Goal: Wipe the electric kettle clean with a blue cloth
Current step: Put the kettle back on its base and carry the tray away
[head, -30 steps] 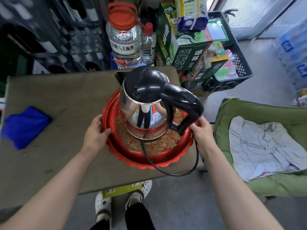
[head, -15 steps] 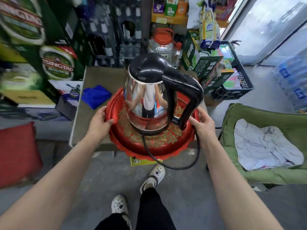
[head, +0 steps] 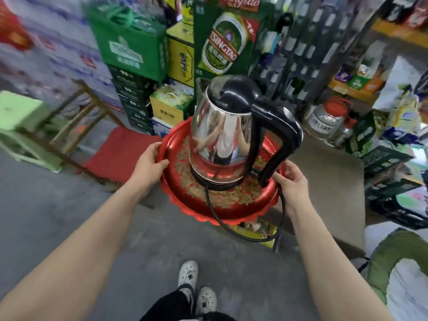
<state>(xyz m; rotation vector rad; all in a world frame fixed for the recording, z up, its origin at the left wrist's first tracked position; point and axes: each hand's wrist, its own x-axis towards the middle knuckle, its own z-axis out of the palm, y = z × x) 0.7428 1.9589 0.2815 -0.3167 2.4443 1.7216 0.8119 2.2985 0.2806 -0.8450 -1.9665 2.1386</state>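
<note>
A shiny steel electric kettle point(head: 222, 133) with a black lid and black handle stands upright on a round red tray point(head: 231, 205) with gold pattern. Its black cord point(head: 261, 237) hangs off the tray's near edge. My left hand point(head: 150, 163) grips the tray's left rim and my right hand point(head: 290, 181) grips its right rim beside the kettle handle. The tray is held in the air, left of the brown table point(head: 328, 177). The blue cloth is out of view.
Stacked beer cartons point(head: 220, 42) and green boxes point(head: 132, 47) stand ahead. A wooden stool frame point(head: 76, 126) and a red cushion point(head: 115, 154) are on the floor to the left. A green chair point(head: 393, 262) is at the right. Grey concrete floor lies underfoot.
I have lifted the tray with the kettle off the table and turned left with it. The table now lies to the right and the blue cloth has left the view.
</note>
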